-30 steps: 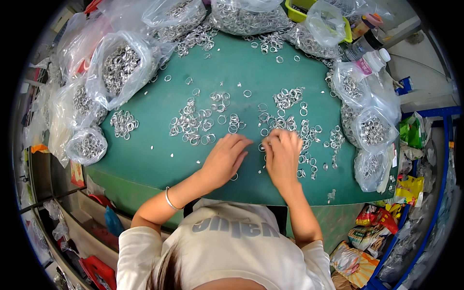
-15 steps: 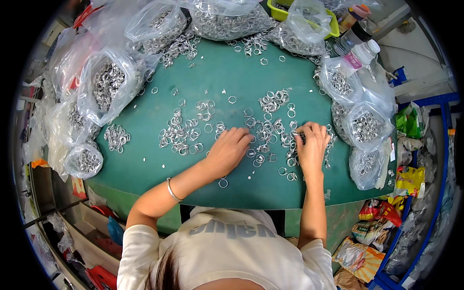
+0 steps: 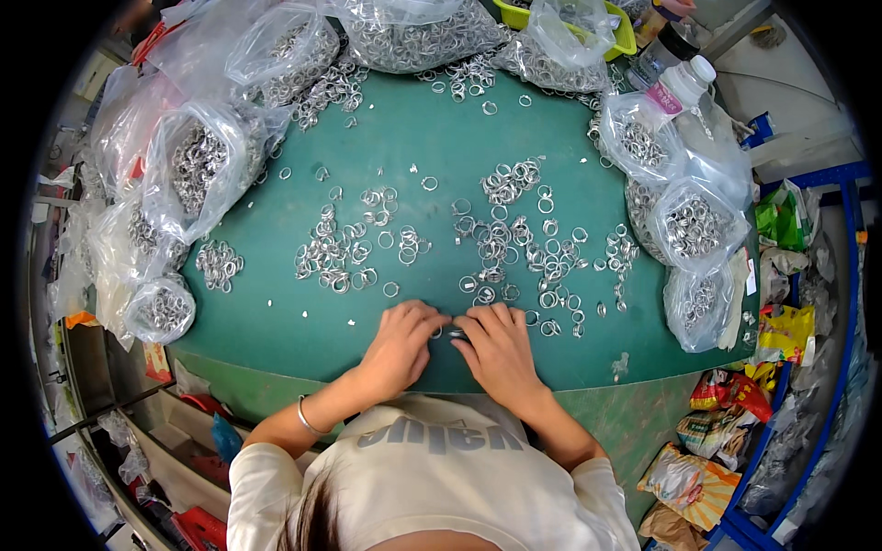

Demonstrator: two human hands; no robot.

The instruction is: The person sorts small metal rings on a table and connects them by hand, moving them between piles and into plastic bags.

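Observation:
Close to the near edge of the green table [image 3: 276,340], my two hands nearly meet. My left hand [image 3: 401,342] has its fingers curled and pressed together, with a silver ring [image 3: 436,333] at the fingertips. Between the thumb and forefinger of my right hand [image 3: 498,347] a second silver ring [image 3: 457,334] shows, partly hidden. Just beyond the hands lie loose heaps of silver rings: one heap [image 3: 331,253] to the left, one [image 3: 496,243] in the middle and one [image 3: 556,262] to the right of it.
Clear plastic bags full of rings line the table's left [image 3: 197,170], far [image 3: 423,37] and right [image 3: 695,230] sides. A small ring pile [image 3: 219,266] lies at the left. A white bottle [image 3: 684,84] and a yellow-green basket [image 3: 625,37] stand at the far right.
Both hands have drawn back toward me and together, the right one leaving the right-hand ring heap. Rings now show at their fingertips. The view has shifted slightly.

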